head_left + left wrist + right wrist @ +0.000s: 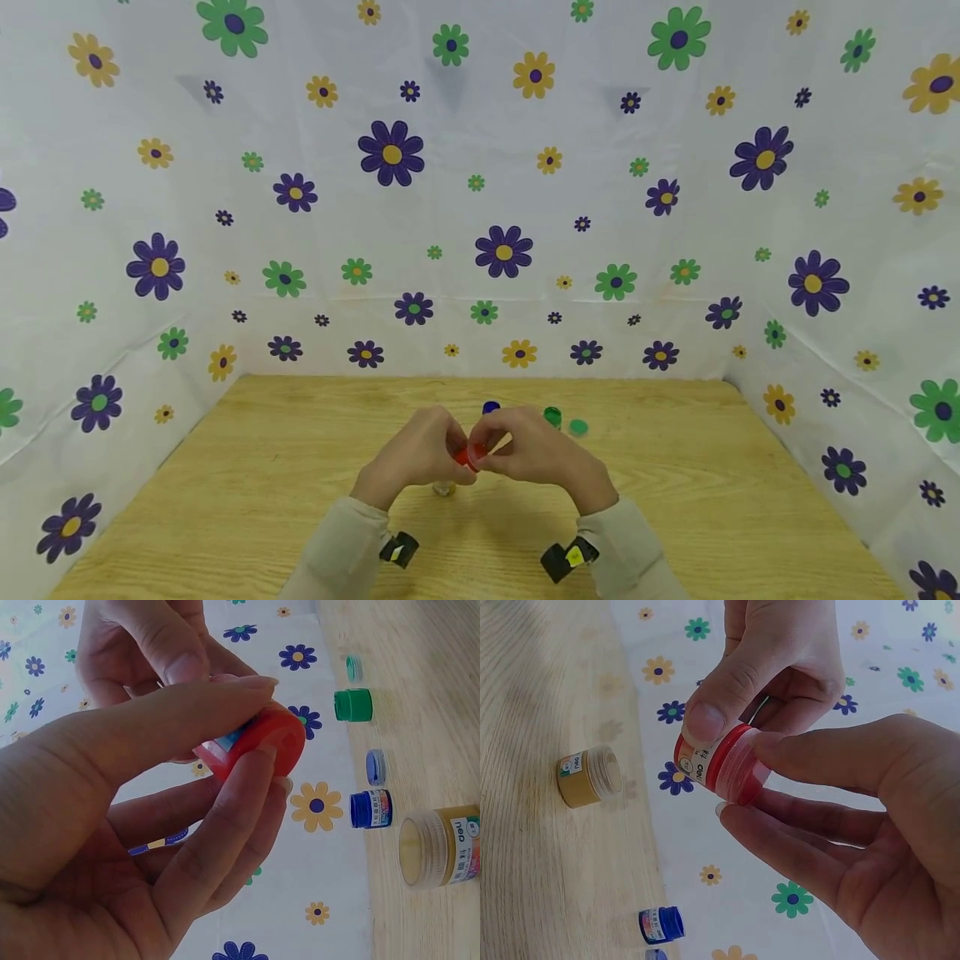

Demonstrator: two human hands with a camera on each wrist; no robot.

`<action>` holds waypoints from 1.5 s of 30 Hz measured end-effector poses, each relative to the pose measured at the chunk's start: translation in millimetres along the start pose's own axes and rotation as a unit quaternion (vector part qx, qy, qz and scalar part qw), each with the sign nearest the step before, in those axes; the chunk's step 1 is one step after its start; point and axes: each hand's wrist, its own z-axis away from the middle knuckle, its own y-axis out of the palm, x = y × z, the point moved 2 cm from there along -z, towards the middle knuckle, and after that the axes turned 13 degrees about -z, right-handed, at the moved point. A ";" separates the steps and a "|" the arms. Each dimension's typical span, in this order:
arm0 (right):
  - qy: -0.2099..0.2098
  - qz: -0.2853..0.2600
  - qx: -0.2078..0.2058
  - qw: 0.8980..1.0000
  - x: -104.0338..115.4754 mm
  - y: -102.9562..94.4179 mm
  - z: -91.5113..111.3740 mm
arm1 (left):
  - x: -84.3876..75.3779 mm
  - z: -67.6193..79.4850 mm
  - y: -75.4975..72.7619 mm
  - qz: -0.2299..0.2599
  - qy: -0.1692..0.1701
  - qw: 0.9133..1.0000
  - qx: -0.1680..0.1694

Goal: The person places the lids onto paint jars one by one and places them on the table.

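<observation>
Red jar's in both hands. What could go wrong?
The red jar appears tilted between the left hand and right hand; a slip might spill it.
The yellow jar stands near the left hand; lowering that hand could knock it.
The green jar and blue jar stand uncapped, so a bump might spill them.

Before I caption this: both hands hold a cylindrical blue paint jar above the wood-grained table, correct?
Not blue: the right wrist view shows the left hand and right hand holding a cylindrical red paint jar above the wood-grained table.
</observation>
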 end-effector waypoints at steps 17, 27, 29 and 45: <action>0.022 0.039 -0.002 0.999 -0.6 -1.4 -1.9 | -0.8 0.1 -2.8 -0.002 -0.005 1.000 0.005; -0.001 0.025 -0.008 1.000 1.6 -2.0 -1.2 | 0.2 -0.8 -2.0 -0.002 -0.006 1.000 0.005; -0.002 0.019 -0.006 1.000 1.5 -1.6 -1.3 | 0.3 -1.0 -1.8 -0.003 -0.005 1.000 0.006; 0.012 0.028 -0.004 1.000 0.5 1.8 -2.7 | 1.0 -0.3 -0.6 -0.007 -0.015 1.000 0.008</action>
